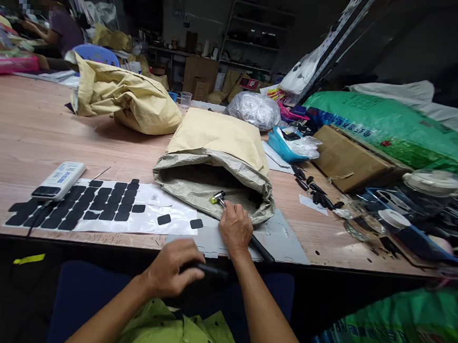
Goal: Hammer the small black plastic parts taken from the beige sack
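My right hand (235,227) is closed round a small hammer (262,249) with a silver and yellow-green head and a black handle, at the mouth of an open sack. My left hand (176,266) is closed on a dark elongated piece (209,270), blurred, in front of the table edge; its kind I cannot make out. The yellow sack (220,134) lies with its grey-lined mouth towards me, its inside dark. Under its front lies a grey board (283,239). To the left, a white sheet (141,225) carries rows of black rounded-square pads (103,198).
A white power strip (59,179) lies across the pads, a thin metal tool (101,173) beside it. Another yellow sack (139,98) rests further back. At right are black pieces (311,186), a blue bag (288,144), a cardboard box (352,157) and jars (393,221). A person (63,29) sits far left.
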A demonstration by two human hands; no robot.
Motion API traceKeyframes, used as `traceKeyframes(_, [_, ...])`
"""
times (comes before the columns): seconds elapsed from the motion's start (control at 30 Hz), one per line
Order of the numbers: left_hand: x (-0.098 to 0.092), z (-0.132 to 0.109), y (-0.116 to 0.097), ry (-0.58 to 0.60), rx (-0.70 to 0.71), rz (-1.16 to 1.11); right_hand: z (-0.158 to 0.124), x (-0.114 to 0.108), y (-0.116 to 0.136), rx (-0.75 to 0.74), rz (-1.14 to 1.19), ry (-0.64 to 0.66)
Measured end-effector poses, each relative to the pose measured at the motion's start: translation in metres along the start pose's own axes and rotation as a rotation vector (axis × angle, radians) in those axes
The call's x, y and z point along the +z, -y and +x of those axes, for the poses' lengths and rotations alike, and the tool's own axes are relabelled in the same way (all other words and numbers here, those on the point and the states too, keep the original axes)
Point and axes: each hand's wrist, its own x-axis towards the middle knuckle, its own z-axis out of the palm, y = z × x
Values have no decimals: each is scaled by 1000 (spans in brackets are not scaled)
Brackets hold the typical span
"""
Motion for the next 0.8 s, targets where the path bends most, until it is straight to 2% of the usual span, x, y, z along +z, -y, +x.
traceKeyframes(0.07, [14, -24, 0, 126, -66, -38, 0, 0, 0, 3, -3, 3])
traceKeyframes(0.1, [22, -34, 5, 172, -148, -26, 0, 0, 0, 5, -6, 3])
traceKeyframes(0.2, [39, -53, 39, 238, -530, 72, 0, -1, 1, 8, -10, 2])
traceKeyframes(0.27, [44, -59, 62, 303, -772, 154, 0, -1, 1, 6, -8, -3])
traceKeyframes(0.33, [42, -58, 73, 386, -885, 228, -1, -1, 1, 3, -5, -7])
traceKeyframes(0.4, [34, -50, 67, 465, -846, 248, -1, -1, 1, 2, -7, -4])
traceKeyframes(0.47, [19, -32, 46, 555, -682, 132, -1, -1, 1, 4, -13, 2])
traceKeyframes(0.53, [0, -4, 19, 645, -470, -120, -1, -1, 1, 3, -21, 6])
traceKeyframes(0.6, [-18, 32, -1, 615, -346, -342, -1, -1, 1, -2, -24, 8])
traceKeyframes(0.67, [-32, 73, -8, 465, -311, -406, -1, -1, 1, -5, -22, 10])
traceKeyframes(0.73, [-41, 114, 2, 236, -338, -306, -1, -1, 1, -4, -17, 12])
traceKeyframes(0.8, [-44, 154, 22, 9, -414, -64, 0, -1, 1, -3, -9, 16])
